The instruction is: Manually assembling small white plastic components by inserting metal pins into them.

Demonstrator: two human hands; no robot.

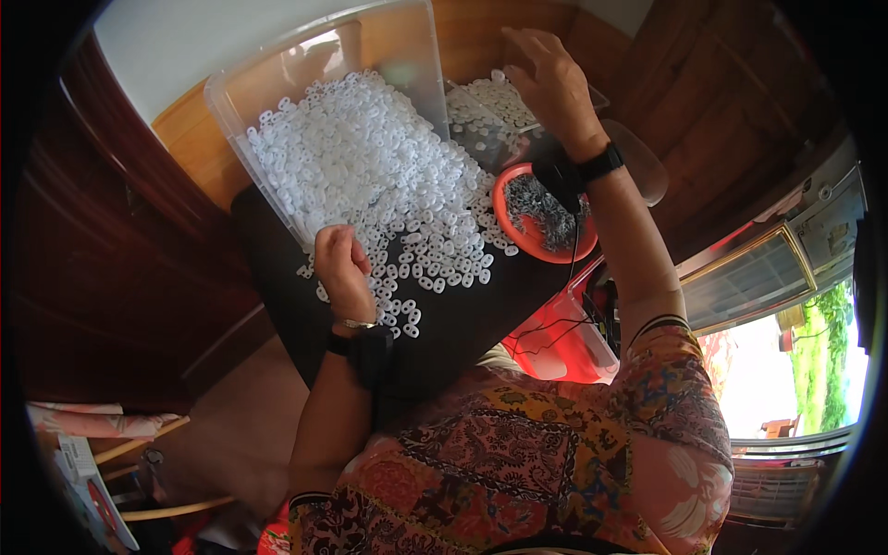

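White oval plastic pieces with two holes point(356, 148) spill in a heap from a tipped clear plastic bin onto a black tabletop point(462, 319). My left hand point(342, 264) is at the near left edge of the heap, its fingers curled in; whatever they may hold is hidden. At the far right, my right hand point(552, 88) hovers over a smaller clear container point(597, 95) with whitish pieces inside. Its thumb and fingers are apart, and nothing shows between them. Below my right wrist stands an orange-red bowl point(518, 242) of small grey metal-looking parts point(546, 213).
The clear bin's rim point(217, 92) rises against the wall at the back left. A red plastic container point(564, 342) sits below the table's right side, with dark cables running across it. A dark wooden panel point(129, 213) borders the left.
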